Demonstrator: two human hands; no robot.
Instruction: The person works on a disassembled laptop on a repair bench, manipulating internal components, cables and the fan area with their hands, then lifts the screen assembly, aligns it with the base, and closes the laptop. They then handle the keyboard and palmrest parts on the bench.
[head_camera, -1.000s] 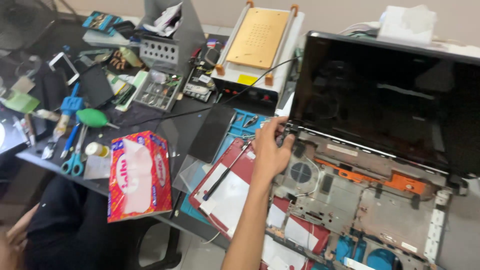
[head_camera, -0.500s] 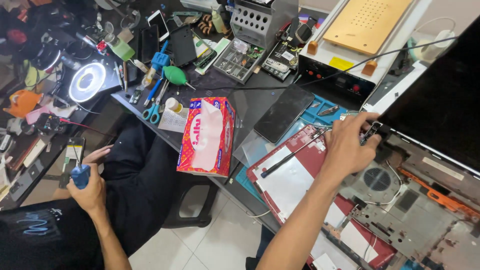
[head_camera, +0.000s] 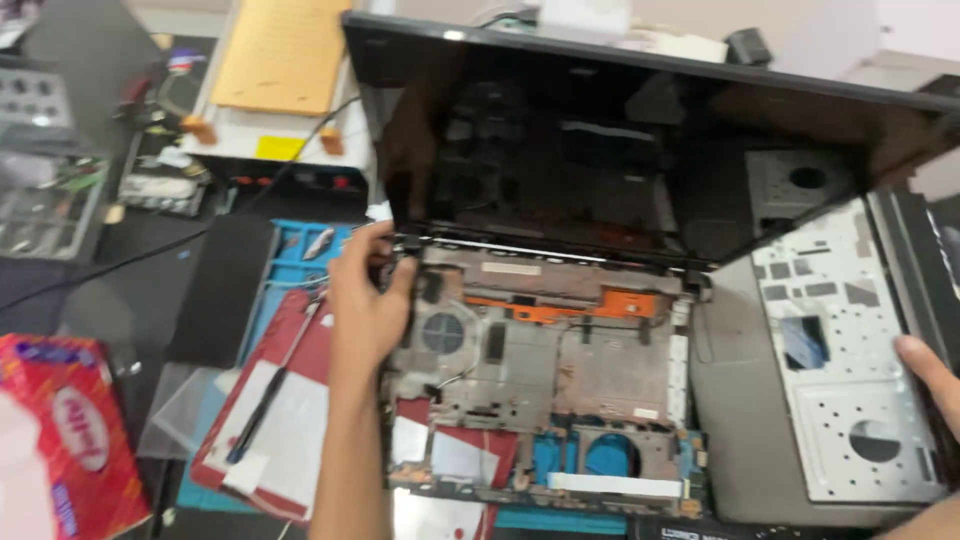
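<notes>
An opened-up laptop lies in front of me, its base (head_camera: 570, 370) stripped to show the round fan (head_camera: 443, 332) and boards, its dark screen (head_camera: 620, 170) standing up behind. My left hand (head_camera: 362, 310) reaches in from below. Its fingers pinch the base's back left corner at the hinge (head_camera: 408, 246). At the right edge only the fingers of my right hand (head_camera: 932, 375) show, gripping the right side of a grey palmrest cover (head_camera: 850, 330). The cover lies upside down beside the base.
A red panel with a black tool on it (head_camera: 270, 400) lies on a blue mat (head_camera: 300, 250) left of the laptop. Further left are a black slab (head_camera: 220, 290), a red tissue box (head_camera: 60, 440), a black cable (head_camera: 150, 250) and a tan-topped machine (head_camera: 280, 60).
The view has swung right, away from the seated person at the left and back onto the laptop. My left hand stays at the hinge. My right hand and the grey cover have come into view.
</notes>
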